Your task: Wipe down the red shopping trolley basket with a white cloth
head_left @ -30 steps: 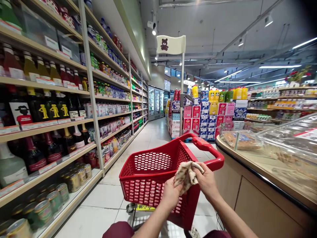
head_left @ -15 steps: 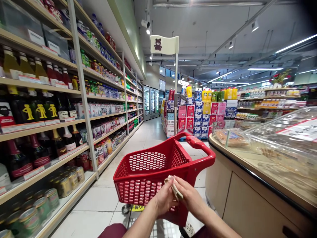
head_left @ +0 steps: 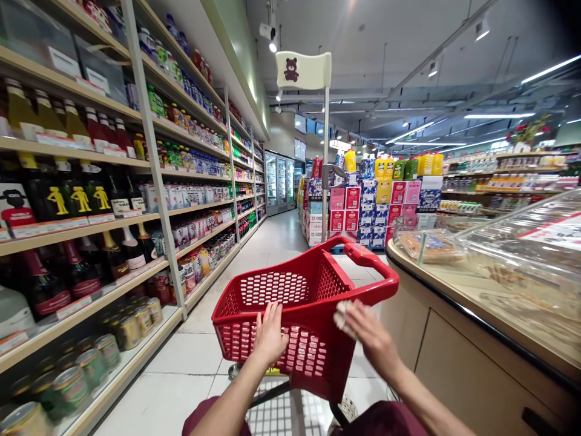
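A small red shopping cart (head_left: 331, 345) with honeycomb holes in its sides stands right in front of me. My left hand (head_left: 271, 339) lies against the near side of the basket, its fingers stretched out near the rim and holding nothing. At the handle end, my right hand (head_left: 376, 336) presses a crumpled whitish cloth (head_left: 345, 319) to the cart's upper side panel, just below the red handle (head_left: 381, 284). The fingertips partly cover the cloth, and the hand is slightly blurred.
On the left run shelves (head_left: 82, 225) of bottles and cans. A rounded counter (head_left: 454, 345) with clear covers over food stands close on the right. Stacked drink cartons (head_left: 351, 212) rise farther ahead. A pole carries a bear flag (head_left: 304, 71) above the cart.
My hands were together around the cloth and have parted. The left moved to the basket's side, and the right carried the cloth rightward to the panel below the handle.
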Available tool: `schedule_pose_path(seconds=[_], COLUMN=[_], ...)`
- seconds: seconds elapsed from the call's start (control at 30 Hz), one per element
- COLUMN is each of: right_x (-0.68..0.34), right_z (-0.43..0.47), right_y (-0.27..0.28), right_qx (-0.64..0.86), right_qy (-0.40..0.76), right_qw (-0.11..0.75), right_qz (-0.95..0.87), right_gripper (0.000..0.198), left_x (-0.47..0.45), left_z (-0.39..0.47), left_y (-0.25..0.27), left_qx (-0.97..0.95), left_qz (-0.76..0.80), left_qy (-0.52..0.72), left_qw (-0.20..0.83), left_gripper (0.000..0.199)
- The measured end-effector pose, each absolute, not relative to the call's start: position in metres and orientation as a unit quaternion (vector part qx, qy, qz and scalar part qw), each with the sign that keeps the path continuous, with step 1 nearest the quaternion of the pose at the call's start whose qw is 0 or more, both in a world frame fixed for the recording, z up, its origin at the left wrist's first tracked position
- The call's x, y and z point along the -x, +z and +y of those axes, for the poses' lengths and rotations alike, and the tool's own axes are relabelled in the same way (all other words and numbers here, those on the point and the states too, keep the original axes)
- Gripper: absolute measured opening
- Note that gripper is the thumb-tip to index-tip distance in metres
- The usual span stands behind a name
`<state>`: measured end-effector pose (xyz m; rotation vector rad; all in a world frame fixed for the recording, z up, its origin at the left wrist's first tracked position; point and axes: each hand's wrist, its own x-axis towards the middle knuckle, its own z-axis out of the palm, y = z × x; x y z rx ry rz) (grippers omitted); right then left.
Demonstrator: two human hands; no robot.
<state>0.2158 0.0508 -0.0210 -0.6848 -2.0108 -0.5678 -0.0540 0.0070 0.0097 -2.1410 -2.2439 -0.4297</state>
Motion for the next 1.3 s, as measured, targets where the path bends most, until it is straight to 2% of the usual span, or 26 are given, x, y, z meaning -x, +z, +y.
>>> schedule_pose_path(seconds=[0.1,0.27,0.47,0.67,0.8,0.87,1.03,1.2,1.3], right_x=[-0.221,-0.201,-0.158,-0.118,-0.078,-0.058,-0.016,0.046,0.065], right_z=[0.063,0.051,0.054,0.041,0.041,0.044,0.037,0.038,0.044], right_y=[-0.003,-0.041,-0.034,-0.075,-0.06,-0.059,-0.088,-0.058,-0.061], right_qx=[0.309,0.218,0.253,0.183,0.185,0.191,0.119,0.126,0.101], right_qy=[-0.244,-0.212,-0.179,-0.115,-0.072,-0.075,-0.114,-0.145,-0.166], right_qw=[0.503,0.426,0.47,0.38,0.407,0.396,0.292,0.336,0.308], right_qz=[-0.769,-0.852,-0.827,-0.899,-0.891,-0.895,-0.942,-0.922,-0.931], right_gripper=[0.034,0.033,0.037,0.033,0.037,0.041,0.037,0.041,0.041], left_x=[0.054,0.067,0.072,0.099,0.127,0.138,0.166,0.185,0.189], left_z=[0.007,0.001,-0.006,-0.021,-0.033,-0.04,-0.061,-0.072,-0.078], left_y=[0.01,0.004,-0.019,-0.042,-0.053,-0.056,-0.058,-0.058,-0.057], left_qx=[0.682,0.711,0.704,0.711,0.634,0.607,0.57,0.51,0.513], left_qz=[-0.717,-0.685,-0.675,-0.655,-0.719,-0.746,-0.791,-0.838,-0.835], left_qy=[-0.144,-0.159,-0.22,-0.243,-0.267,-0.264,-0.223,-0.196,-0.198], left_qw=[0.002,-0.013,0.026,0.081,0.093,0.076,0.024,0.001,-0.013], left_gripper=[0.072,0.074,0.075,0.073,0.068,0.068,0.07,0.067,0.067])
